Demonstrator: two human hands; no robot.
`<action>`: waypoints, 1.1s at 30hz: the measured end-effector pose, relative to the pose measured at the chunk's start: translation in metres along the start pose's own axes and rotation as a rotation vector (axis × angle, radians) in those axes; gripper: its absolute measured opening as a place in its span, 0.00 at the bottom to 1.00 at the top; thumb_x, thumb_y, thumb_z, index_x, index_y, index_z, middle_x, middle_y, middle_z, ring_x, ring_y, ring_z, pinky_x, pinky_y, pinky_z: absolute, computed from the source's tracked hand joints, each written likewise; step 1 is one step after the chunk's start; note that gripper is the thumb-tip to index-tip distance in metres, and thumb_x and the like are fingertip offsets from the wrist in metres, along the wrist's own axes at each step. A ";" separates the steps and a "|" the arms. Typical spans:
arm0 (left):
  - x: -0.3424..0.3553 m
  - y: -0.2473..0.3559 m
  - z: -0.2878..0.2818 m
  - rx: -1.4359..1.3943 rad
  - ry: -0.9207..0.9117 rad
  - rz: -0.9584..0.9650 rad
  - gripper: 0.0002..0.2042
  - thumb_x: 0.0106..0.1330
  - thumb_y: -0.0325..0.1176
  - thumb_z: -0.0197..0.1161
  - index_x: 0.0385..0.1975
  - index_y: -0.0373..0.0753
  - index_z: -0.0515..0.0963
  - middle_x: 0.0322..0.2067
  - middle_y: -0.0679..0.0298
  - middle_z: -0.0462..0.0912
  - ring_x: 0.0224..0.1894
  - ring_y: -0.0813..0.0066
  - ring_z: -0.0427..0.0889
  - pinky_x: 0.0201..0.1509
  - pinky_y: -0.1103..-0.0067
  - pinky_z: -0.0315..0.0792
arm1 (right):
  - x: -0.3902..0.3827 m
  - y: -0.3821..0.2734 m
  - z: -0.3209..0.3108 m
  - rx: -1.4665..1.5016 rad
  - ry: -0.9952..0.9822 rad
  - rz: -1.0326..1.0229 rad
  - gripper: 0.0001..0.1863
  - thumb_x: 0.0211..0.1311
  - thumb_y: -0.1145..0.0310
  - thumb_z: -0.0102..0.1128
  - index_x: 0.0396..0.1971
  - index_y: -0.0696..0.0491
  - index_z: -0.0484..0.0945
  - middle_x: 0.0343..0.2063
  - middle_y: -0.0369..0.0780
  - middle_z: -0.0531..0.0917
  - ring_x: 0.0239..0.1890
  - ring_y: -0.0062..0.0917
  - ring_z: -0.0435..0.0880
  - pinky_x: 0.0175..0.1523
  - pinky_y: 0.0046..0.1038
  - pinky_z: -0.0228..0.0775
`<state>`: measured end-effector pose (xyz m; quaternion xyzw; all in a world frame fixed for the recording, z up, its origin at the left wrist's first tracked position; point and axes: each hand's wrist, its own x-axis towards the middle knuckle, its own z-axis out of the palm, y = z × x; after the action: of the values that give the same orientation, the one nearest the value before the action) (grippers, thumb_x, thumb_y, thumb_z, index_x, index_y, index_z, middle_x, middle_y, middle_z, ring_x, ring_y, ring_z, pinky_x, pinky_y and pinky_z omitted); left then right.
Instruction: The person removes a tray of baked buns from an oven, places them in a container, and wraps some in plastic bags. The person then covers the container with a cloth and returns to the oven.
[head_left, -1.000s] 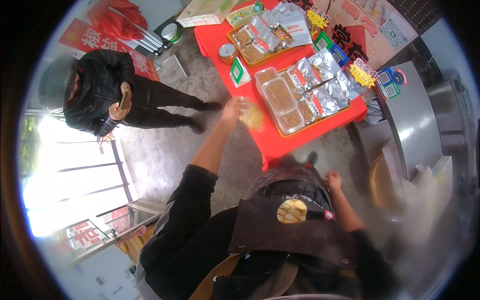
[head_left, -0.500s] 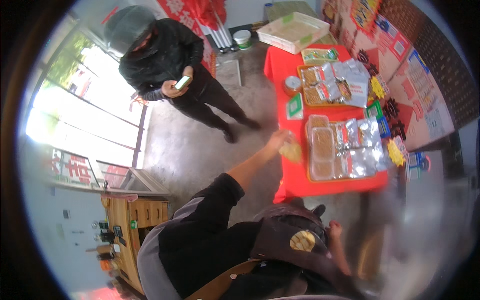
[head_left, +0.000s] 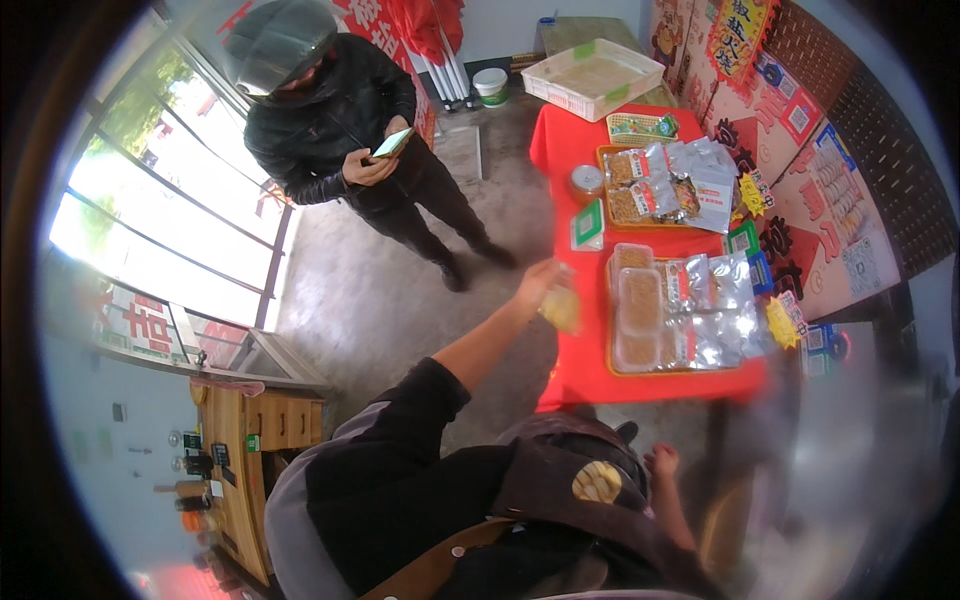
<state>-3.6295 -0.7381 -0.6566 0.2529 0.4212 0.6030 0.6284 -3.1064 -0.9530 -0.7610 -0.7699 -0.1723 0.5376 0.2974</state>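
Observation:
My left hand (head_left: pixel 543 282) is stretched out at the near left edge of the red-covered table (head_left: pixel 575 372). Its fingers are closed on the top of a small clear plastic bag (head_left: pixel 561 309) with something pale yellow inside, which hangs down. My right hand (head_left: pixel 662 460) is low beside my dark apron (head_left: pixel 545 480), its fingers curled and no object showing in them. Nearest the bag on the table is a tray (head_left: pixel 612 350) with clear plastic boxes (head_left: pixel 640 305) of brown food and silver packets (head_left: pixel 735 285).
A person (head_left: pixel 330 125) in dark clothes and a helmet stands across from me, holding a phone (head_left: pixel 393 143). Further back are a second tray of packets (head_left: pixel 650 185), a round tub (head_left: pixel 587 182), a green-and-white stand (head_left: pixel 588 226) and a white crate (head_left: pixel 592 78). A wooden desk (head_left: pixel 232 440) stands left.
My left hand and the bag have shifted slightly left, away from the table. The other person's phone has come up and turned. My view has shifted a little.

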 end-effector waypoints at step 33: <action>0.016 0.097 -0.073 -0.136 0.451 0.154 0.11 0.76 0.37 0.56 0.44 0.36 0.80 0.34 0.61 0.84 0.36 0.68 0.84 0.37 0.74 0.75 | -0.022 -0.015 0.020 -0.064 0.055 0.060 0.14 0.66 0.65 0.67 0.48 0.52 0.79 0.36 0.38 0.85 0.29 0.31 0.89 0.27 0.29 0.75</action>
<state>-3.7451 -0.7223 -0.6178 0.1004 0.4887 0.7175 0.4862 -3.1324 -0.9482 -0.7405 -0.7983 -0.1580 0.5192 0.2610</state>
